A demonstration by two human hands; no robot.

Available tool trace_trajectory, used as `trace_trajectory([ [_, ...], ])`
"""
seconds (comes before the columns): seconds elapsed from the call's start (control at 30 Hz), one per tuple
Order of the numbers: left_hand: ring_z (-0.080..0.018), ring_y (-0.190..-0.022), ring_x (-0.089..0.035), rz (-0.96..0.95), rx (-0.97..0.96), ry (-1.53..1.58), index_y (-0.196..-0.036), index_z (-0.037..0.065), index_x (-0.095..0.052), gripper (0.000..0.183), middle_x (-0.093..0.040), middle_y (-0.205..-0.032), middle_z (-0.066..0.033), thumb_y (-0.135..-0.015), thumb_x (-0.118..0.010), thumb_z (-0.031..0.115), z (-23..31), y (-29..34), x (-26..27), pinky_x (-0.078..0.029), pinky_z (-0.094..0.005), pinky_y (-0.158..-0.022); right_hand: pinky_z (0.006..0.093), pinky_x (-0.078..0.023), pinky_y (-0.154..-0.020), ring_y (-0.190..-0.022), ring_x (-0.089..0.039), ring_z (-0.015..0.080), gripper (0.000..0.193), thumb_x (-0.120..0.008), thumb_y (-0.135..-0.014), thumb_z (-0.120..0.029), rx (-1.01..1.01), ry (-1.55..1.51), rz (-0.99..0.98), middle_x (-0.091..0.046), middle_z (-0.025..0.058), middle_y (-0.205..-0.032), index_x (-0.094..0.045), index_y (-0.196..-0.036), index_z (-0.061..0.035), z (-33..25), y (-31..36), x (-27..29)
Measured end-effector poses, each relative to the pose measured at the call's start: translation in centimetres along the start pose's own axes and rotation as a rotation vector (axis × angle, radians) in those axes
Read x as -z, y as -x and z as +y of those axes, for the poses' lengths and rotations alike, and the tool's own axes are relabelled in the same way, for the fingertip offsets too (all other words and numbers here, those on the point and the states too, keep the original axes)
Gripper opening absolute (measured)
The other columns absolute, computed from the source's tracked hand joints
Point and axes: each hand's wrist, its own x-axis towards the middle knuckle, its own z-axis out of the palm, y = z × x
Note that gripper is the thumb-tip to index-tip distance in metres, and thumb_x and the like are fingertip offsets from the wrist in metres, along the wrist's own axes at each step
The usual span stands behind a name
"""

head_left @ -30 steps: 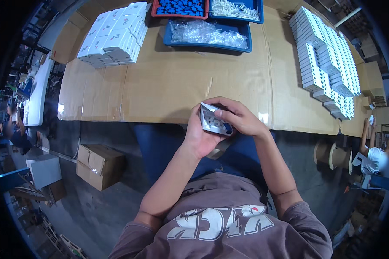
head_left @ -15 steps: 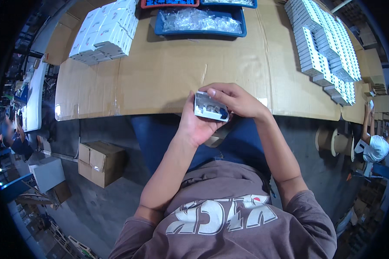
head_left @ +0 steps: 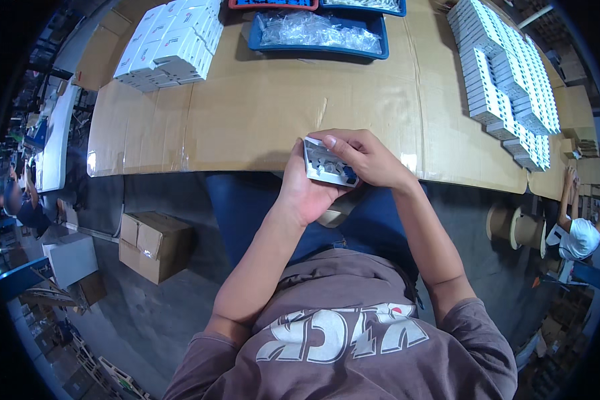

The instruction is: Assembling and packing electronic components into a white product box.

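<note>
A small open white box lies in my left hand, above my lap at the table's front edge. Its fingers wrap the box from beneath and from the left side. Inside the box are small white or clear pieces and a dark blue piece; their exact kind is too small to tell. My right hand closes over the box's far right side, thumb along the top edge, fingers hidden behind it. Both hands grip the same box.
On the cardboard-covered table, stacked white boxes stand far left and long rows of white boxes far right. A blue tray of clear plastic bags sits at the back. A carton rests on the floor; people work at both sides.
My view has shifted slightly, so the table items appear a little to the right. Both hands keep hold of the white box, which is tilted slightly differently.
</note>
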Motion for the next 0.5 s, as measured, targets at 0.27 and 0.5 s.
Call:
trace_trajectory([
  [0.27,-0.0329,-0.135,-0.054,0.052,0.007,-0.025,-0.147,0.013,-0.048,0.068,-0.056,-0.144,-0.0146,-0.111,-0.014,0.059,-0.5,-0.2,0.6,-0.043,-0.0618,-0.111,0.0319,-0.054,-0.091,-0.098,-0.065,0.0122,0.038,-0.058,-0.109,-0.029,-0.066,0.049,-0.061,-0.077,0.0093,-0.107,-0.07,-0.132,-0.0016,-0.3,0.4,-0.2],
  [0.5,-0.0329,-0.132,-0.055,0.07,0.006,0.001,-0.144,0.011,-0.05,0.071,-0.058,-0.139,-0.0143,-0.11,-0.013,0.062,-0.1,0.0,0.6,-0.044,-0.0584,-0.111,0.0305,-0.053,-0.09,-0.097,-0.064,0.0109,0.041,-0.058,-0.109,-0.032,-0.089,0.108,-0.145,-0.077,0.0098,-0.107,-0.068,-0.136,-0.0036,-0.9,0.0,-0.3],
])
